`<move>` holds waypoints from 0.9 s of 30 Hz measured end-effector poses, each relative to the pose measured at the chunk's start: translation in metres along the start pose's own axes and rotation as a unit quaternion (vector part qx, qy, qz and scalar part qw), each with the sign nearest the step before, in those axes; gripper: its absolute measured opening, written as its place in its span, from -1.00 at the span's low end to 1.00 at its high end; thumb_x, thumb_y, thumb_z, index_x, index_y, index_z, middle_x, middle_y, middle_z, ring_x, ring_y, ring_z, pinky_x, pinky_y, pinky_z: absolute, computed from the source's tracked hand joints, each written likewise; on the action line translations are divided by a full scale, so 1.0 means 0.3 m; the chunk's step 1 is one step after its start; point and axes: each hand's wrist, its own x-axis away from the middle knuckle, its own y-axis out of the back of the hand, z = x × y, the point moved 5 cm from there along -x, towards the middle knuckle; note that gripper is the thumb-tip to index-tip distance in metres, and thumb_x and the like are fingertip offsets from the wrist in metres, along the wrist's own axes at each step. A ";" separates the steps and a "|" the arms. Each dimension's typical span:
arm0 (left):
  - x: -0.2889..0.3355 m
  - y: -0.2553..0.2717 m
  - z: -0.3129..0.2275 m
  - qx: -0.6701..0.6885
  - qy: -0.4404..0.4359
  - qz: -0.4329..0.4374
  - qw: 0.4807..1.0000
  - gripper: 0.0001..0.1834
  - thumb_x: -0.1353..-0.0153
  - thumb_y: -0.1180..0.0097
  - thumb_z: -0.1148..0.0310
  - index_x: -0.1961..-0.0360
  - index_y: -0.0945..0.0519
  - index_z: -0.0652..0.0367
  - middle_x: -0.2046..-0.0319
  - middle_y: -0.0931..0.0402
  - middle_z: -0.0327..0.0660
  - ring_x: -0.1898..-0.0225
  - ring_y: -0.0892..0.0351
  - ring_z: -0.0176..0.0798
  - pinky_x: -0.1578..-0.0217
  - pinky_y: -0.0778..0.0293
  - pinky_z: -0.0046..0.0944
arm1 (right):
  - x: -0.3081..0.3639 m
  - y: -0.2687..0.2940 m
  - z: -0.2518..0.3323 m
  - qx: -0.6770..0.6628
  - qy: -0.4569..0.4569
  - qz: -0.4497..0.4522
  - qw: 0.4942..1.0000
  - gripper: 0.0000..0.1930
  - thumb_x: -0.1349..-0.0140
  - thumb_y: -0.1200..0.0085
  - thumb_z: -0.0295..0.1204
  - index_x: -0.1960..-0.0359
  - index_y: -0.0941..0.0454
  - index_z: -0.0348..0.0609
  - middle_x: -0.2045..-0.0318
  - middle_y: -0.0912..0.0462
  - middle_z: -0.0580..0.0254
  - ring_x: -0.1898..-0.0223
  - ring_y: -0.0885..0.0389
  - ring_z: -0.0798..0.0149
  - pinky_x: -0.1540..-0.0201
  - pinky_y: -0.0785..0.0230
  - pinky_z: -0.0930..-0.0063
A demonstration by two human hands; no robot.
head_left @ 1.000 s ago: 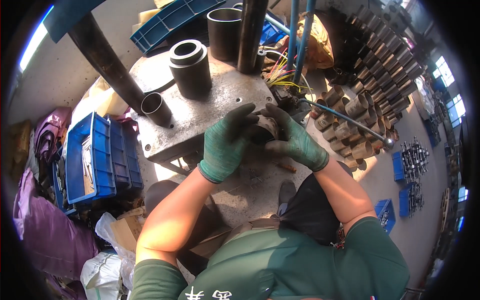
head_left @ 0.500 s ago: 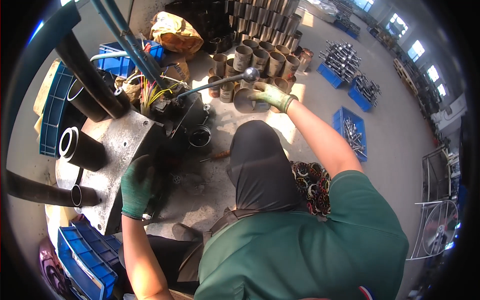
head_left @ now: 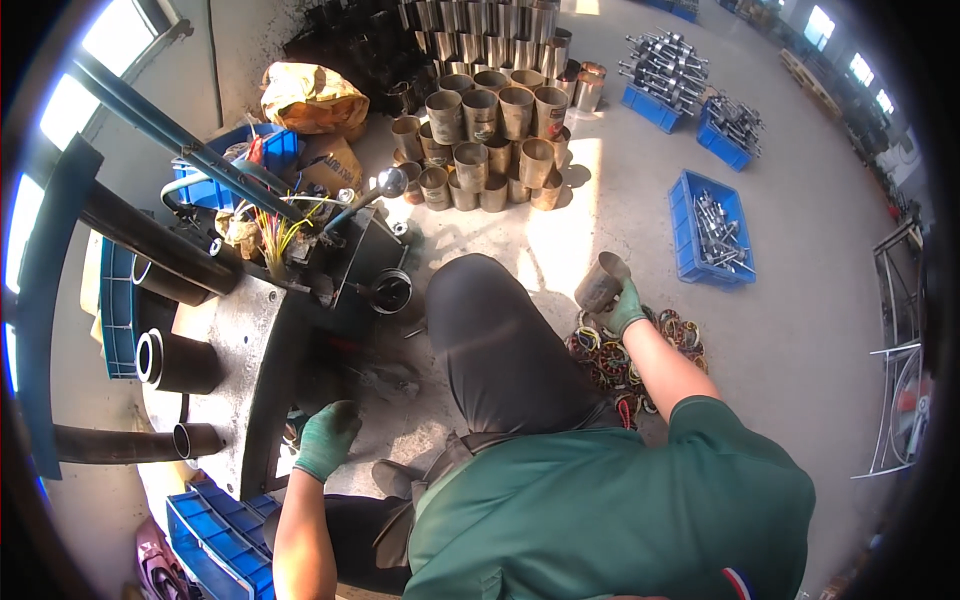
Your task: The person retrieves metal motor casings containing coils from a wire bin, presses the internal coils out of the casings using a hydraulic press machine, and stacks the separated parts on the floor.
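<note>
My right hand [head_left: 626, 306], in a green work glove, grips an open-ended metal cylinder [head_left: 598, 284] by its side. The cylinder is tilted and held above a pile of ring-shaped wire coils [head_left: 612, 362] on the floor, to the right of my knee. My left hand [head_left: 330, 440], gloved too, is at the near edge of the machine [head_left: 235, 345]. Its fingers are curled, and what they hold, if anything, is hidden. Two thick dark tubes [head_left: 190, 362] and a narrower tube [head_left: 198, 440] lie on the machine's metal plate.
Stacked metal cylinders [head_left: 482, 112] stand ahead on the floor. Blue crates of metal shafts [head_left: 718, 225] are at the right. A ball-ended lever [head_left: 390, 183] rises from the machine beside loose coloured wires [head_left: 285, 235]. Blue crates [head_left: 215, 530] sit at the lower left.
My right hand has brought a metal cylinder from the stack back toward me, over the wire coils. My left hand has shifted off the machine's side, nearer to me. The view has turned slightly.
</note>
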 end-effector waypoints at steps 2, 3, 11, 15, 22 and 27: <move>-0.023 -0.002 -0.005 -0.019 0.021 -0.008 1.000 -0.66 -0.30 -0.28 0.29 -0.05 -0.68 0.20 0.06 -0.71 0.13 0.02 -0.69 0.27 0.00 -0.60 0.10 | -0.026 -0.051 -0.011 -0.013 0.027 -0.023 0.999 0.11 -0.14 -0.39 0.14 -0.64 -0.05 0.06 -0.59 -0.13 0.05 -0.61 -0.02 -0.18 -0.53 0.03 -0.42; -0.035 0.005 -0.017 -0.033 0.040 -0.013 0.999 -0.67 -0.31 -0.28 0.29 -0.04 -0.68 0.18 0.05 -0.70 0.14 0.02 -0.68 0.28 0.00 -0.60 0.11 | -0.036 -0.095 -0.031 -0.013 0.022 -0.016 1.000 0.11 -0.14 -0.39 0.14 -0.64 -0.05 0.06 -0.59 -0.13 0.05 -0.61 -0.02 -0.18 -0.53 0.03 -0.42; 0.004 0.020 0.070 -0.118 0.149 0.053 0.980 -0.61 -0.31 -0.29 0.30 -0.12 -0.69 0.19 -0.02 -0.71 0.09 -0.07 -0.71 0.16 -0.10 -0.61 -0.01 | -0.249 -0.412 -0.293 0.171 0.047 0.049 0.983 -0.32 -0.24 -0.36 -0.03 -0.36 -0.45 0.10 -0.17 -0.63 0.09 -0.21 -0.58 -0.02 -0.32 -0.34 -0.22; -0.014 -0.001 0.086 -0.116 0.160 0.038 0.979 -0.55 -0.40 -0.17 -0.01 -0.02 -0.70 0.15 0.11 -0.70 0.20 0.03 -0.67 0.34 -0.01 -0.56 0.21 | -0.525 -0.317 -0.407 0.164 0.068 0.013 0.984 -0.49 -0.32 -0.31 -0.09 -0.24 -0.54 0.03 0.07 -0.64 0.22 0.04 -0.64 0.12 -0.02 -0.60 0.11; -0.072 -0.085 0.133 -0.107 0.128 0.079 0.983 -0.63 -0.34 -0.17 0.14 0.01 -0.67 0.19 0.09 -0.69 0.16 0.02 -0.67 0.29 0.01 -0.57 0.18 | -0.641 -0.179 -0.421 0.239 0.112 -0.036 0.964 -0.25 -0.34 -0.23 0.11 -0.45 -0.43 -0.03 -0.33 -0.57 0.08 -0.26 -0.59 -0.03 -0.03 -0.61 -0.07; 0.053 -0.033 0.161 -0.106 0.196 0.105 0.969 -0.55 -0.30 -0.22 0.13 -0.07 -0.67 0.22 0.02 -0.68 0.19 -0.04 -0.66 0.28 -0.09 -0.55 0.13 | -0.332 -0.521 -0.482 0.604 0.121 0.008 0.788 -0.15 -0.29 -0.27 0.17 -0.52 -0.33 0.08 -0.38 -0.53 0.02 -0.24 -0.62 -0.12 0.08 -0.63 -0.17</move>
